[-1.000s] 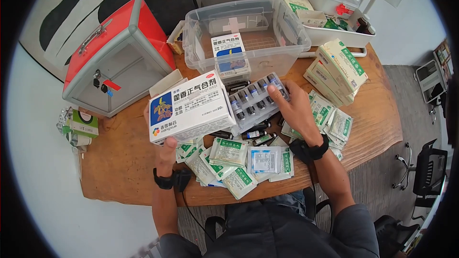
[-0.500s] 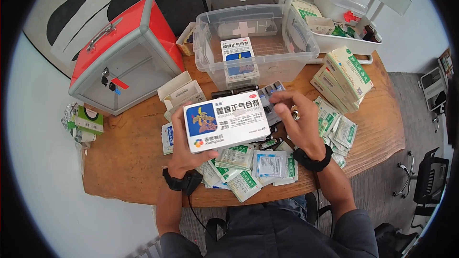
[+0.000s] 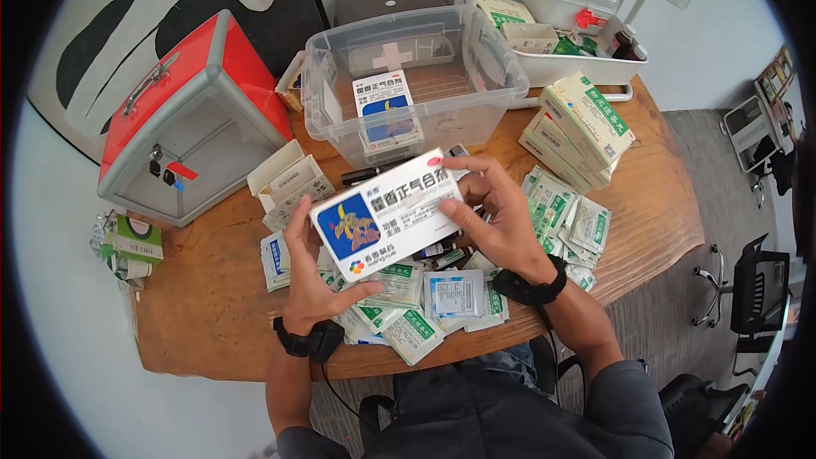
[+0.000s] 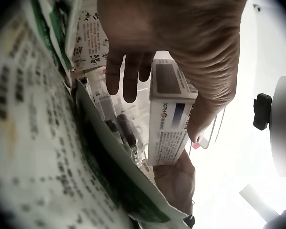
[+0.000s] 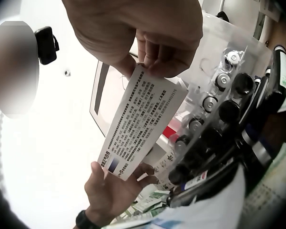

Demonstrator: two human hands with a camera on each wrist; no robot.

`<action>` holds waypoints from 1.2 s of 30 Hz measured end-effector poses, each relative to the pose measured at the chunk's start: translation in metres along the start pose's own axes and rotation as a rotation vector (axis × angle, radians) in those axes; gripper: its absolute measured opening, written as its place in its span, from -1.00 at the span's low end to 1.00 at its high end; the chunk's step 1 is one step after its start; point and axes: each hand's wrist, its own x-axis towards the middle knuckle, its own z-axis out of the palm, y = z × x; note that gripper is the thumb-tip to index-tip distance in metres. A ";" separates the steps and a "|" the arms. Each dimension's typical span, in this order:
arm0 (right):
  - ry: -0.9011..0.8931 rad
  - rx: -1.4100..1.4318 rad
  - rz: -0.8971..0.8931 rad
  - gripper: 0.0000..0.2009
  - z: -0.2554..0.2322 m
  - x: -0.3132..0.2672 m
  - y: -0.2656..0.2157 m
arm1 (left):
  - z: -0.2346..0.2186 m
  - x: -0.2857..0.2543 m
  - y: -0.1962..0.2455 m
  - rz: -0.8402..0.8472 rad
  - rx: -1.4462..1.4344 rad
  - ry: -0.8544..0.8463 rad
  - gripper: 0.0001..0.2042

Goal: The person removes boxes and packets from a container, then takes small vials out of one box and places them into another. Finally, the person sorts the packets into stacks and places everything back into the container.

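My right hand (image 3: 510,229) pinches the right end of a white medicine box (image 3: 387,217) with Chinese lettering and a blue picture panel. Thumb on the front face, fingers at the top edge, it holds the box tilted above the table. Around the box's left end is my left hand (image 3: 314,280), its fingers and thumb spread wide. The left wrist view shows those fingers straight beside the box (image 4: 169,126). Behind the box, a clear plastic tray of dark vials (image 5: 207,107) lies on the table, mostly hidden in the head view.
Medicine sachets (image 3: 412,331) lie in front, more at right (image 3: 565,217). A clear bin (image 3: 459,123) holding a similar box (image 3: 387,106) stands behind. An opened carton (image 3: 289,183) and red-and-grey cabinet (image 3: 195,119) are at left, stacked green-and-cream boxes (image 3: 578,132) at right.
My right hand let go of the vial tray, which now lies behind the box, and took the box's right end. My left hand's grip on the box loosened and its fingers spread.
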 end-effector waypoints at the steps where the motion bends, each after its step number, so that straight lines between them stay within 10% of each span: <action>1: 0.002 -0.006 0.000 -0.56 -0.001 0.001 0.001 | 0.000 0.002 -0.001 0.003 -0.006 0.001 0.37; 9: 0.136 0.026 0.016 -0.82 -0.033 0.004 -0.026 | -0.002 0.008 0.005 -0.025 0.091 0.058 -0.12; 15: 0.574 -0.205 -0.147 -0.81 -0.092 -0.031 -0.072 | -0.002 0.009 0.010 -0.032 0.202 0.042 -0.41; 36: 1.126 -0.291 -0.043 -0.72 -0.206 -0.185 0.020 | 0.004 0.012 0.004 -0.121 0.142 0.087 -0.56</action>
